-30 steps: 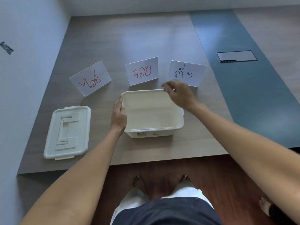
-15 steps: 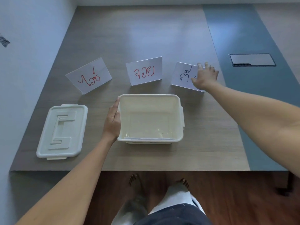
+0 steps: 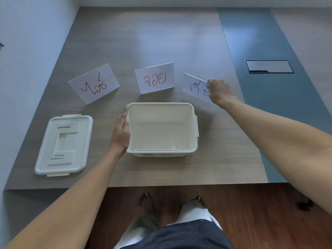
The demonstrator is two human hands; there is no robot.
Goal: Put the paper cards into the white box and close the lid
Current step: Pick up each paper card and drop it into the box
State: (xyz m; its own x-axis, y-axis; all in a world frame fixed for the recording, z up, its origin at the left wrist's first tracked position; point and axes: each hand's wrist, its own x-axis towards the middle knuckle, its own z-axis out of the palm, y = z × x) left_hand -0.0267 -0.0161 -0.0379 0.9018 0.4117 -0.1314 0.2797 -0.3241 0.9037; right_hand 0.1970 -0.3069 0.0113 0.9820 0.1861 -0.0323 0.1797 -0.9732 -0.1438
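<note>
First card pickup, right of frame
Right hand (image 3: 219, 91) pinches blue-ink card (image 3: 195, 87) for lifting; left hand (image 3: 121, 131) lies flat, fingers together, against white box (image 3: 162, 106), steadying it

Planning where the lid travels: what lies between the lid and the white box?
In the head view, only the left hand, resting against the white box, lies between it and the lid; otherwise bare table.

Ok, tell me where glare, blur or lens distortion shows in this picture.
Head view: pale glare sheens the table beyond the cards; the table's edges splay outward, wide-angle distortion; the right hand on the blue-ink card is slightly blurred; the box and lid look sharp.
</note>
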